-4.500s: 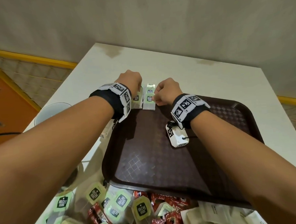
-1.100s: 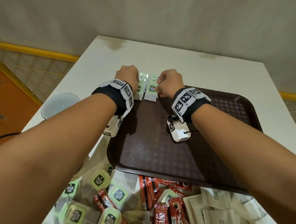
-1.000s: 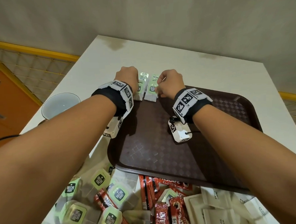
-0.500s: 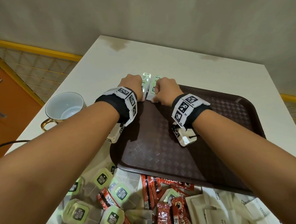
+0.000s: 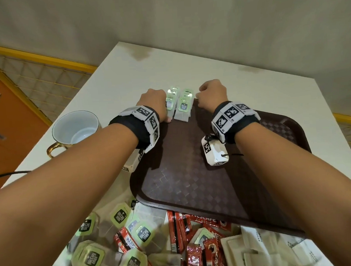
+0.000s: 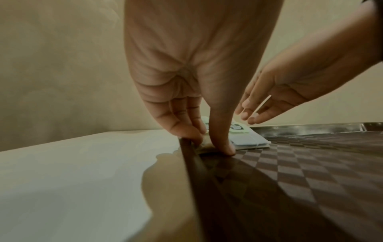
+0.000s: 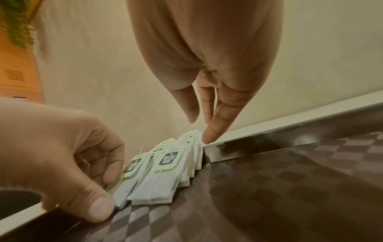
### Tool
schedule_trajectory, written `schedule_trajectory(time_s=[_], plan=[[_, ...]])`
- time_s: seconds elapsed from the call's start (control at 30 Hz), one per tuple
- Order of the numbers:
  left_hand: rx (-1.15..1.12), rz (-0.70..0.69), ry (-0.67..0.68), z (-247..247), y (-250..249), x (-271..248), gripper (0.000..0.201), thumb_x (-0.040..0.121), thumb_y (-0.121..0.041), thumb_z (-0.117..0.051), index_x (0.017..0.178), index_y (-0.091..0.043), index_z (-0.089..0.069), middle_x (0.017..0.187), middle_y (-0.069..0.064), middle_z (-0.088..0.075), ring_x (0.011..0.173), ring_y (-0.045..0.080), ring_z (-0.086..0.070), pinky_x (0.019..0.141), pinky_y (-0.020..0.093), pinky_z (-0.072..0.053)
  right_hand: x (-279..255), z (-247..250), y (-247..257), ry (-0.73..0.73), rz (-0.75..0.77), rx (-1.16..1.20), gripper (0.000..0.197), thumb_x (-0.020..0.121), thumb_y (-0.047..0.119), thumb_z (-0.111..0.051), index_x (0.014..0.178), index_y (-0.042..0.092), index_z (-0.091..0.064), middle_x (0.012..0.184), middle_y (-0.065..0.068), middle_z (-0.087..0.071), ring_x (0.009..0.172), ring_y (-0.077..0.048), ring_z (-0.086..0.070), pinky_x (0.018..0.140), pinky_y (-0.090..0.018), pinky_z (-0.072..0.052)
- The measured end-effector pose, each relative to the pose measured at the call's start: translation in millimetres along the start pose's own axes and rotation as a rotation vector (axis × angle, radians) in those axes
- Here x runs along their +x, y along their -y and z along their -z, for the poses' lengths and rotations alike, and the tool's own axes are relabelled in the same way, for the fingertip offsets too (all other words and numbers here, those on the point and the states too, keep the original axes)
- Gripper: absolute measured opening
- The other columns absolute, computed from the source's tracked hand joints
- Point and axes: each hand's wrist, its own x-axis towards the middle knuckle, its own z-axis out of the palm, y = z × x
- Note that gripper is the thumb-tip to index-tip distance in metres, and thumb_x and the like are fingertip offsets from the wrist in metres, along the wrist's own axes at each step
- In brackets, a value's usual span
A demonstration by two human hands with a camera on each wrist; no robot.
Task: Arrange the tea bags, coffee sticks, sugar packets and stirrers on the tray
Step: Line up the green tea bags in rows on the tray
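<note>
Already two rows of tea bags [image 5: 182,107] lie at the tray's [image 5: 282,127] far-left corner, long axes running toward frame top.
Left hand [image 5: 153,102] pinches the left row at the rim; right hand [image 5: 211,96] hovers relaxed, empty, just right. Soft paper sachets, checkered brown plastic.

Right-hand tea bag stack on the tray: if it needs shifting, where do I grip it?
Pinch the right tea bag stack across its long side edges, coming from above; it leans on the tray rim, and the left stack crowds one side.
</note>
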Motion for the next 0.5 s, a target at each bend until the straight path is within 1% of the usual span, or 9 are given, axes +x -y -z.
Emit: schedule_trajectory(time_s=[0.03, 0.07, 0.17, 0.27, 0.37, 0.4, 0.43, 0.47, 0.5], plan=[[0.006, -0.001, 0.002, -0.3, 0.2, 0.7, 0.039, 0.069, -0.031, -0.086, 0.083, -0.008, -0.057, 0.084, 0.008, -0.057, 0.077, 0.026, -0.055, 0.067, 0.03, -0.044, 2.8, -0.5, 1.7, 0.023, 0.007, -0.006, 0.027, 0.088, -0.002, -0.054, 0.113, -0.004, -0.064, 0.114, -0.019, -0.065, 0.105, -0.034, -0.064, 0.089, -0.034, -0.053], [0.01, -0.003, 0.002, -0.4, -0.2, 1.3, 0.038, 0.069, -0.031, -0.085, 0.083, -0.008, -0.057, 0.085, 0.008, -0.057, 0.079, 0.027, -0.056, 0.067, 0.03, -0.044, 4.0, -1.2, 4.1, 0.044, 0.014, -0.011, 0.029, 0.088, -0.004, -0.053, 0.115, -0.006, -0.063, 0.117, -0.02, -0.065, 0.107, -0.033, -0.063, 0.091, -0.035, -0.053], [0.018, -0.012, -0.004, -0.4, -1.3, 3.4, 0.038, 0.07, -0.029, -0.085, 0.083, -0.009, -0.055, 0.088, 0.01, -0.059, 0.087, 0.03, -0.061, 0.069, 0.032, -0.047, 5.2, -4.5, 9.2, 0.082, 0.03, -0.033, 0.03, 0.089, -0.005, -0.052, 0.117, -0.011, -0.062, 0.12, -0.023, -0.063, 0.111, -0.035, -0.061, 0.094, -0.042, -0.052], [0.025, -0.019, -0.002, -0.8, -2.4, 4.8, 0.038, 0.07, -0.028, -0.085, 0.085, -0.008, -0.057, 0.096, 0.013, -0.065, 0.091, 0.031, -0.063, 0.073, 0.034, -0.05, 6.4, -7.0, 9.8, 0.094, 0.032, -0.097, 0.035, 0.086, -0.009, -0.05, 0.119, -0.017, -0.057, 0.125, -0.029, -0.06, 0.116, -0.037, -0.058, 0.096, -0.048, -0.048], [0.029, -0.015, 0.006, -0.7, -2.4, 5.6, 0.038, 0.069, -0.028, -0.085, 0.087, -0.008, -0.058, 0.098, 0.014, -0.066, 0.092, 0.031, -0.063, 0.076, 0.036, -0.052, 10.1, -7.1, 7.8, 0.074, 0.042, -0.121, 0.035, 0.085, -0.01, -0.051, 0.119, -0.017, -0.057, 0.125, -0.029, -0.06, 0.117, -0.037, -0.057, 0.096, -0.046, -0.047], [0.029, -0.014, 0.007, -0.8, -2.0, 6.0, 0.039, 0.069, -0.029, -0.085, 0.087, -0.008, -0.058, 0.098, 0.014, -0.065, 0.092, 0.031, -0.063, 0.076, 0.036, -0.052, 10.9, -7.3, 7.2, 0.079, 0.038, -0.115, 0.033, 0.085, -0.009, -0.052, 0.116, -0.017, -0.059, 0.122, -0.028, -0.062, 0.115, -0.038, -0.058, 0.095, -0.044, -0.049], [0.029, -0.014, 0.007, -0.8, -1.7, 6.6, 0.039, 0.069, -0.03, -0.085, 0.087, -0.008, -0.059, 0.098, 0.014, -0.065, 0.092, 0.031, -0.063, 0.076, 0.035, -0.052, 12.1, -7.7, 6.3, 0.09, 0.032, -0.105, 0.027, 0.086, -0.008, -0.052, 0.109, -0.016, -0.063, 0.113, -0.027, -0.065, 0.109, -0.039, -0.06, 0.088, -0.039, -0.052], [0.03, -0.015, 0.008, -1.0, -1.6, 6.7, 0.039, 0.069, -0.03, -0.085, 0.088, -0.008, -0.059, 0.099, 0.013, -0.065, 0.092, 0.03, -0.063, 0.076, 0.035, -0.052, 12.5, -8.0, 5.4, 0.104, 0.026, -0.102, 0.018, 0.086, -0.008, -0.051, 0.095, -0.013, -0.066, 0.096, -0.023, -0.067, 0.097, -0.039, -0.06, 0.076, -0.033, -0.051], [0.032, -0.018, 0.011, -0.8, -1.8, 6.4, 0.039, 0.069, -0.03, -0.085, 0.089, -0.007, -0.06, 0.099, 0.013, -0.066, 0.092, 0.03, -0.063, 0.076, 0.034, -0.052, 11.4, -7.6, 5.2, 0.113, 0.016, -0.108, 0.016, 0.087, -0.008, -0.05, 0.082, -0.007, -0.065, 0.081, -0.017, -0.061, 0.086, -0.035, -0.054, 0.065, -0.028, -0.045]])
